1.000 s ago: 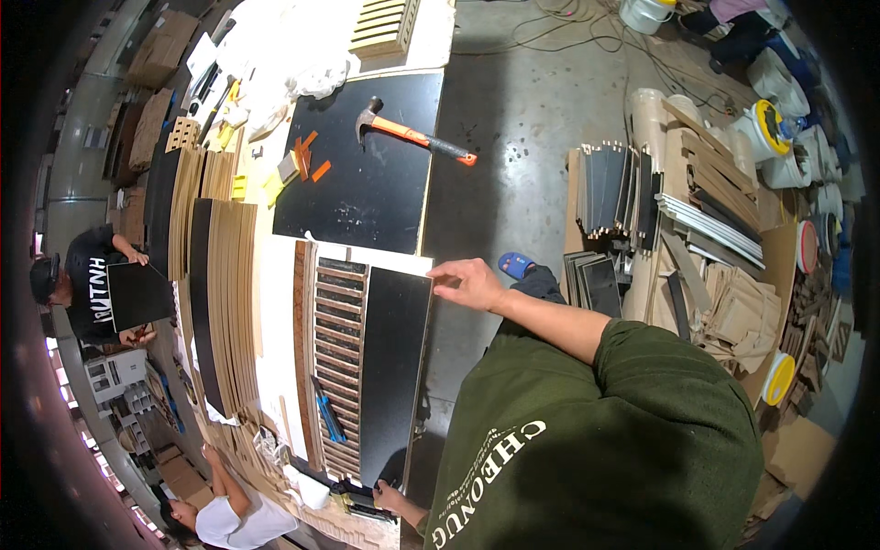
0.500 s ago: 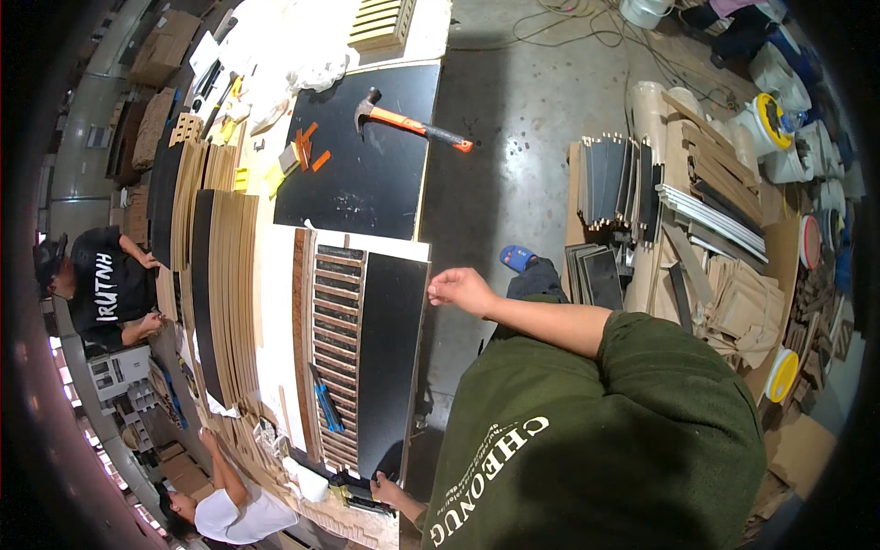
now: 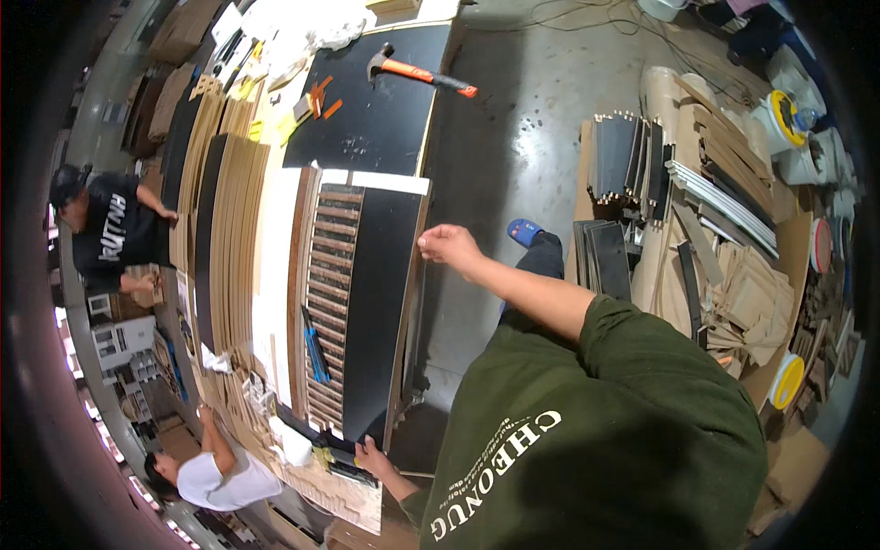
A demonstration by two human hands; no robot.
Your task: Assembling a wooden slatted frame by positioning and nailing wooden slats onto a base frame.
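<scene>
Black panel [image 3: 385, 266]: right grip [image 3: 449, 245] beside edge, half-curled.

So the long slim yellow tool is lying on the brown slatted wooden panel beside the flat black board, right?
Nearly: the long slim tool is blue, not yellow. The head view shows it on the brown slatted wooden panel beside the flat black board, as you said.

Panel [image 3: 380, 293]: plain black; white strip [image 3: 390, 181] at far end. Slatted piece [image 3: 334, 245]: brown bars, ladder-like stripes. Hand tool [image 3: 315, 353]: blue. Hammer [image 3: 414, 73]: orange-and-black handle. Shirt [image 3: 596, 417]: dark green, white lettering. Slipper [image 3: 523, 231]: blue, possibly spotted; too small to confirm.
</scene>
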